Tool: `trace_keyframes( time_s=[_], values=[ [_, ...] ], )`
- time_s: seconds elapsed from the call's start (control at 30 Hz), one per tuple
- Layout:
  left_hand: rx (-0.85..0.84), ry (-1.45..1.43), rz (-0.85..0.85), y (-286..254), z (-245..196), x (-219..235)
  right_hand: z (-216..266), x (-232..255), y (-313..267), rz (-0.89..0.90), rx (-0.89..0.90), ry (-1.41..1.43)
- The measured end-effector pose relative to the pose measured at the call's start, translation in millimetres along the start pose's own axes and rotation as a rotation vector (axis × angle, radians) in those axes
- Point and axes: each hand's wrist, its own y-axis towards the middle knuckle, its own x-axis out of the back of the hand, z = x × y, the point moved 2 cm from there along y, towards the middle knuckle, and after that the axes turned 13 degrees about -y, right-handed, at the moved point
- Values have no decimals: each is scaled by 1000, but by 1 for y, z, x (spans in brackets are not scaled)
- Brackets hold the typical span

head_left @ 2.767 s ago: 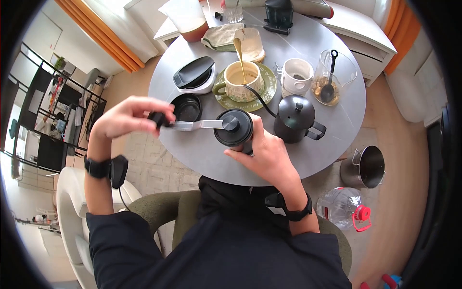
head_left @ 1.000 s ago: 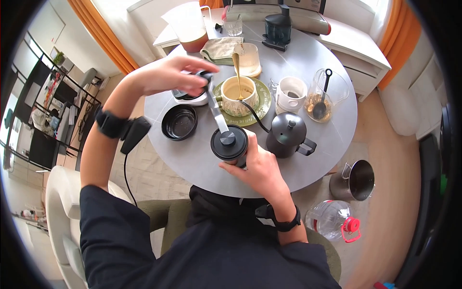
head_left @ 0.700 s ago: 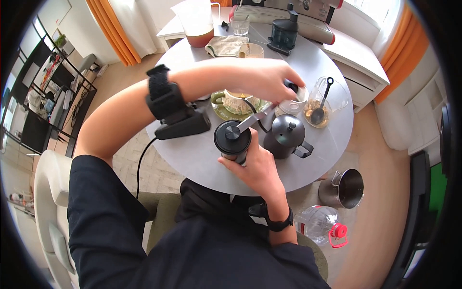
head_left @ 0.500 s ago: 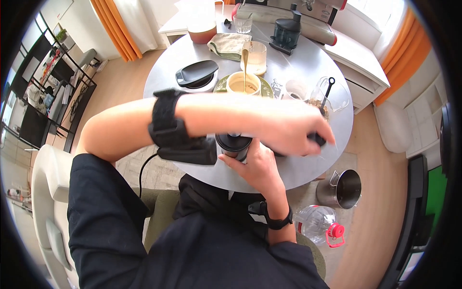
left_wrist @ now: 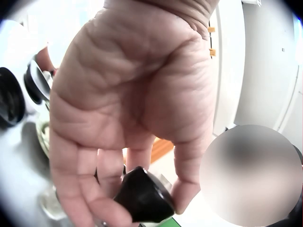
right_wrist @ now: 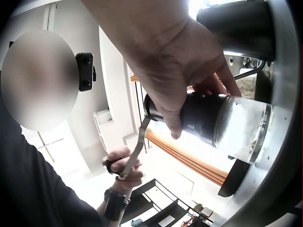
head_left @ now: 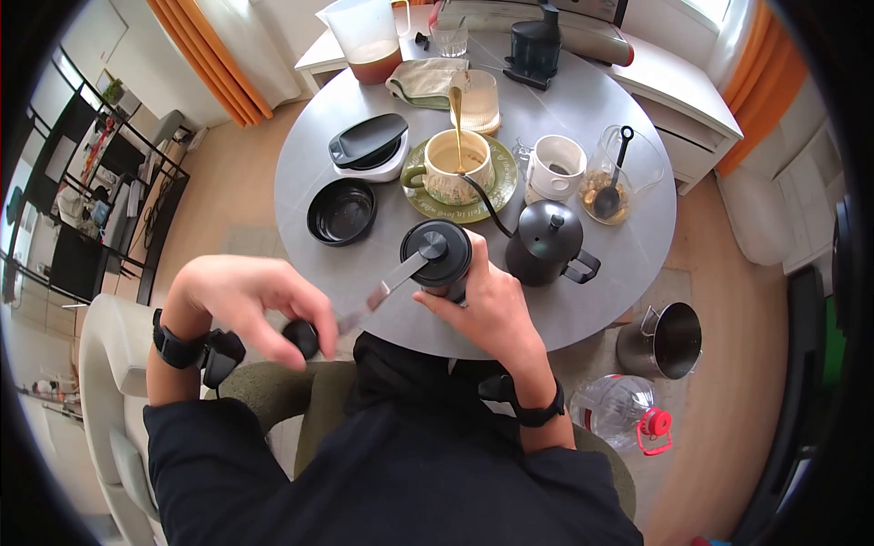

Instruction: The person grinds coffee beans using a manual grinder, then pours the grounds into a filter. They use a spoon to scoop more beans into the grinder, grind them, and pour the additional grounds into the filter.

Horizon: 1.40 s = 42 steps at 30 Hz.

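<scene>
My right hand (head_left: 494,305) grips the black body of a hand coffee grinder (head_left: 439,252) near the table's front edge. Its clear lower jar (right_wrist: 242,126) stands on the tabletop in the right wrist view. My left hand (head_left: 255,296) holds the crank's black knob (left_wrist: 144,198) between curled fingers and thumb. The metal crank arm (head_left: 390,282) points from the grinder's lid toward the lower left, over the table's edge. A black gooseneck kettle (head_left: 549,238) stands just right of the grinder.
Behind the grinder, a floral cup (head_left: 446,179) with a gold spoon sits on a green saucer (head_left: 503,187). Left of it are a round black dish (head_left: 340,217) and a scale (head_left: 387,164) bearing a black tray. A white mug (head_left: 555,164) and glass jug (head_left: 592,196) stand right.
My left hand has swept the crank round, from the left over the cups and kettle to the right, then back toward my body at lower left. My right hand stays on the grinder.
</scene>
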Motion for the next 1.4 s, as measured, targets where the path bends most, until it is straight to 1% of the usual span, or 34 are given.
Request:
trace_keyframes(
  time_s=[0.03, 0.07, 0.1, 0.13, 0.23, 0.3, 0.33, 0.37, 0.43, 0.47, 0.53, 0.6, 0.7, 0.73, 0.77, 0.8, 0.83, 0.9, 0.97, 1.0, 1.03, 1.07, 1.1, 1.17, 1.2, 1.23, 1.3, 1.37, 1.4],
  values=[
    [-47, -115, -87, -9, 7, 12, 1, 1, 0, 9, -12, -9],
    [-119, -168, -175, -15, 11, 23, 1, 1, 0, 22, -24, -18],
    [-105, -215, -264, -18, 7, 33, 1, 1, 0, 37, -33, -28],
    [-99, -122, -349, -21, 7, 46, 1, 1, -1, 35, -24, -32],
    [-237, -193, -594, -3, 2, 77, 1, 0, 0, 21, -7, -39],
    [-217, -265, -686, 17, -11, 95, 3, 2, 1, 17, -7, -29],
    [-234, -231, -665, 29, -20, 100, 3, 1, 0, 15, -7, -34],
    [-235, -203, -697, 44, -30, 102, 2, 0, 0, 15, -6, -39],
    [-250, -97, -693, 74, -48, 106, 2, 1, 0, 13, 0, -54],
    [-241, -13, -651, 87, -60, 105, 2, 2, 0, 9, 4, -61],
    [-252, 57, -598, 117, -76, 101, 3, 2, 0, 5, -3, -56],
    [-249, 147, -549, 140, -95, 81, 1, 1, -1, 2, -23, -31],
    [-262, 326, -405, 165, -114, 47, 3, 4, 0, 80, -70, -19],
    [-291, 334, -353, 171, -114, 35, 3, 3, 0, 75, -74, -29],
    [-334, 450, -319, 179, -112, 25, 1, 2, -2, 69, -78, -40],
    [-375, 626, -320, 175, -114, 7, 0, 2, -3, 63, -84, -50],
    [-491, 725, -269, 172, -113, -8, 2, 4, -3, -24, 33, -87],
    [-497, 652, -109, 158, -108, -34, 6, 6, -4, -197, 259, -156],
    [-448, 564, 38, 138, -97, -51, -5, 0, -7, -5, 70, 60],
    [-355, 550, 109, 129, -92, -60, -10, -3, -8, 88, -23, 170],
    [-404, 505, 166, 117, -78, -65, -6, -2, -5, 32, -2, 85],
    [-356, 473, 213, 103, -70, -67, -1, 0, -2, -24, 14, -2],
    [-308, 443, 256, 88, -63, -68, -3, -2, -1, -3, 37, -108],
    [-268, 320, 199, 58, -43, -60, 0, 0, 1, -13, 25, -63],
    [-198, 299, 141, 41, -39, -53, 0, 1, 0, 39, -7, -31],
    [-132, 277, 84, 25, -36, -46, -1, 0, 0, 27, -8, -17],
    [-115, 228, -68, -1, -22, -25, -2, -2, 0, 11, -7, 6],
    [-165, 163, -255, -19, -2, 0, -3, -2, 0, 18, -12, 20],
    [-120, 79, -364, -26, 4, 14, -3, -3, -1, 21, -15, 26]
  ],
)
